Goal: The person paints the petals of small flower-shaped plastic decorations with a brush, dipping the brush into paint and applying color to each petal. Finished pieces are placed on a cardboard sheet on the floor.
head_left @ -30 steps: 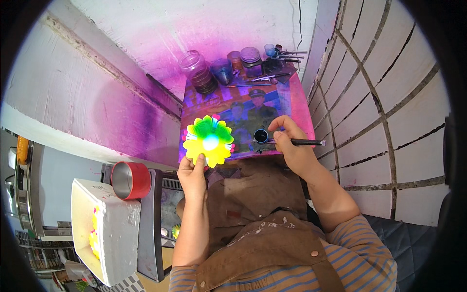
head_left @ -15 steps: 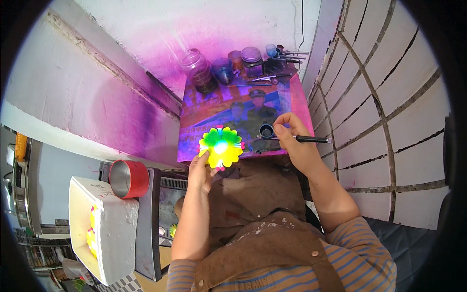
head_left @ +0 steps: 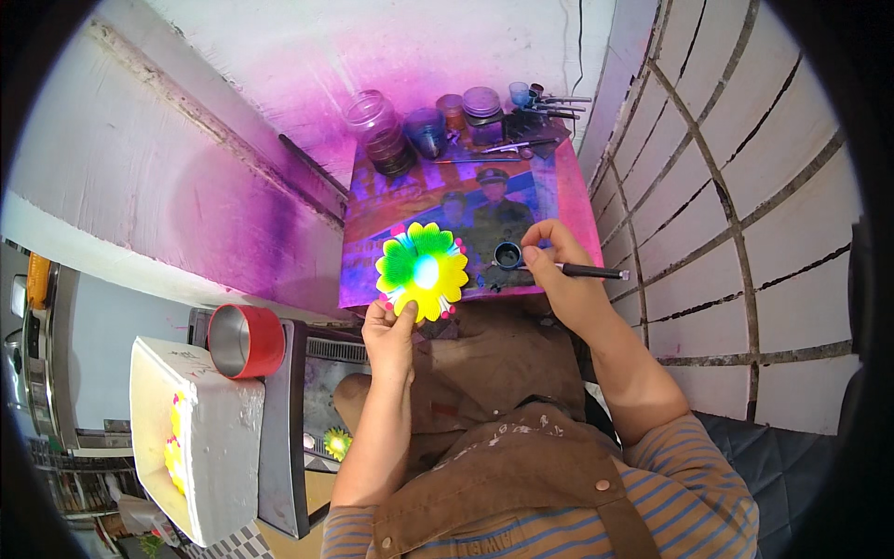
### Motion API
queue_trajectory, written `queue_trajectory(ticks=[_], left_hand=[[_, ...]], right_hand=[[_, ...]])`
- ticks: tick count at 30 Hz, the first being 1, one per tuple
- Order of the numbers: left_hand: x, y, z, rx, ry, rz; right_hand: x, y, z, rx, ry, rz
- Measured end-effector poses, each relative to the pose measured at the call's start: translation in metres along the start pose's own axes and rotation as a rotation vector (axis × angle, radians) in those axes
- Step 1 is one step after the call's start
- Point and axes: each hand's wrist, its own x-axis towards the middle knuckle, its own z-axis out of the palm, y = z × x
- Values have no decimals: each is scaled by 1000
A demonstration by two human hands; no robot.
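Note:
My left hand [head_left: 387, 343] is pinched on a flower-shaped piece [head_left: 426, 272] by its lower petal, with the thumb on the front. The piece has green and yellow petals, a white centre and pink tips round the edge. My right hand [head_left: 565, 289] grips a slim airbrush [head_left: 592, 271], its small dark cup [head_left: 507, 255] pointing up beside my fingers and its nozzle end toward the flower. Both are held over the near edge of a paint-stained work board [head_left: 376, 293] covered with a printed picture of figures.
Jars [head_left: 382, 135], tubs and more airbrushes [head_left: 559, 107] stand along the board's back. Painted walls close in behind and at left, a tiled wall [head_left: 708, 233] at right. At lower left are a red pot [head_left: 247, 342], a white foam box [head_left: 223, 447] holding yellow flowers, and a dark-framed unit.
The flower has shifted right and turned, its green petals swinging from the top round to the left. My right hand has moved only slightly, still gripping the airbrush.

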Motion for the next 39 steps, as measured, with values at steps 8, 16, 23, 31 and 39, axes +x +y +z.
queue_trajectory(ticks=[8,16,23,31,39], left_hand=[[-1,6,1,1,49,68],[-3,12,4,-8,54,53],[-1,13,3,-47,69,87],[3,12,3,-24,105,126],[9,4,11,-123,163,-12]], right_hand=[[-2,1,2,85,-9,19],[-4,0,-1,122,-20,32],[-6,-1,-1,113,-21,56],[-7,1,-3,55,-8,31],[-4,-4,0,99,-24,44]])
